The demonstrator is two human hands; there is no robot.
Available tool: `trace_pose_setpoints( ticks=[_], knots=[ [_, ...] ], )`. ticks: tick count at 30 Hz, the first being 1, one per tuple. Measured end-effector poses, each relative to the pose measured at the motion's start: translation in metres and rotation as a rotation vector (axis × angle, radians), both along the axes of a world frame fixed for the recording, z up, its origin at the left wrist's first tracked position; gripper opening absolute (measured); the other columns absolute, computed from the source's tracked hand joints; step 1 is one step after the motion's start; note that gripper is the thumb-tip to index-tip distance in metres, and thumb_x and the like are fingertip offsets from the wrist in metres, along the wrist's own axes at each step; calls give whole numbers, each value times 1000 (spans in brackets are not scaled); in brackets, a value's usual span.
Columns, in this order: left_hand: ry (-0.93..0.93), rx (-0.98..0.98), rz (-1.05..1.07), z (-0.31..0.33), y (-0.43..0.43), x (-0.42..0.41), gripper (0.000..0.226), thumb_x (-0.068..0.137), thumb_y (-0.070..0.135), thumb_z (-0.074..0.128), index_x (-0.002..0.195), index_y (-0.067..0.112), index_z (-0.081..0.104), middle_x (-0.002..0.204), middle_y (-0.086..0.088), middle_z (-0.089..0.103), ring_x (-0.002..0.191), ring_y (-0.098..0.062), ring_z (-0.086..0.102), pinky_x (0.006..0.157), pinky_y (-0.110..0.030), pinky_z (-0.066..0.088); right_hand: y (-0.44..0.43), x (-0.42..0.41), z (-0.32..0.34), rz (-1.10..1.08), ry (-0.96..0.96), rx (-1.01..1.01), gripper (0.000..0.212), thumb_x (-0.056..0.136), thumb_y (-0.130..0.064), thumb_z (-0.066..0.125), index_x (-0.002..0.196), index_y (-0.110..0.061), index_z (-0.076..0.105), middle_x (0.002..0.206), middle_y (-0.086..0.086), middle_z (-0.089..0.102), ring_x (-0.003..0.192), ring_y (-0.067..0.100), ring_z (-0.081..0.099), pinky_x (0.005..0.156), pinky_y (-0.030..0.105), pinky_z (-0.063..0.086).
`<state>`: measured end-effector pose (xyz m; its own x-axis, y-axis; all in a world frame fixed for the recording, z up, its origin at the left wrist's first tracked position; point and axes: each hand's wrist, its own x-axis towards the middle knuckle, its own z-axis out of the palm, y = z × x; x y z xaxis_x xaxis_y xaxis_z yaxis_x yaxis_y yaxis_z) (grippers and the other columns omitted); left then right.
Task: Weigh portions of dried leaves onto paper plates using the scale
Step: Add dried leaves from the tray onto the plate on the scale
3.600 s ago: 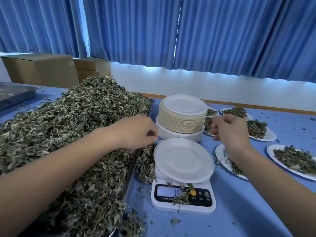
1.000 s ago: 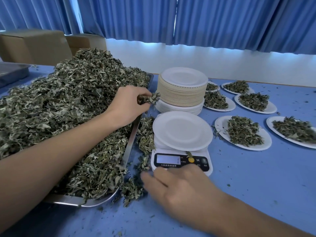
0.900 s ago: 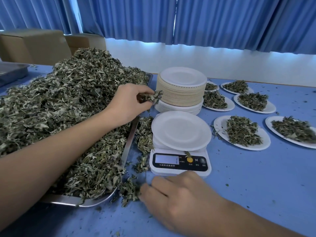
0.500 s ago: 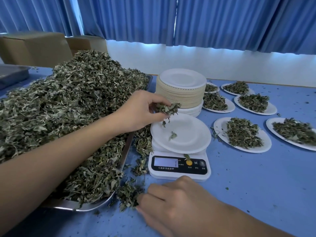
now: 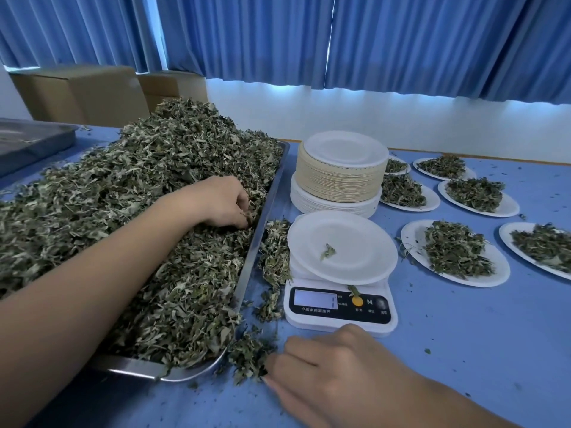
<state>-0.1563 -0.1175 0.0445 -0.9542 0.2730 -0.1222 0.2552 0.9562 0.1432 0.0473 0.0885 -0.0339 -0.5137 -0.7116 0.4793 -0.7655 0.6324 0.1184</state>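
1 leaf scrap (image 5: 327, 251) only on round white paper plate (image 5: 361, 239), atop white digital kitchen scale (image 5: 340, 308) mid-table. W/ left hand (image 5: 221, 202), fingers curled down, pinches dried green leaves (image 5: 139, 186) in big heap on steel tray (image 5: 133, 366), nr its right edge. W/ right hand (image 5: 324, 375), palm down on blue tabletop (image 5: 463, 350) in front of scale, fingers nearly straight, touches spilled leaf clump (image 5: 250, 356) at tray's near corner. Behind scale, tall stack of paper plates (image 5: 336, 183); to right, 6 filled plates (image 5: 502, 267), 1 partly hidden. Scale display unreadable.
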Motion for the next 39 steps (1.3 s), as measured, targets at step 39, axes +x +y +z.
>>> trace_pose_setpoints(
  ticks=[39],
  knots=[
    [491,570,-42,2,21,6,34,84,12,77,117,20,73,124,1,69,114,-10,57,100,-23,37,8,-10,2,73,-441,-131,32,109,-37,43,105,-19,69,86,-5,63,74,14,56,67,38,49]
  ],
)
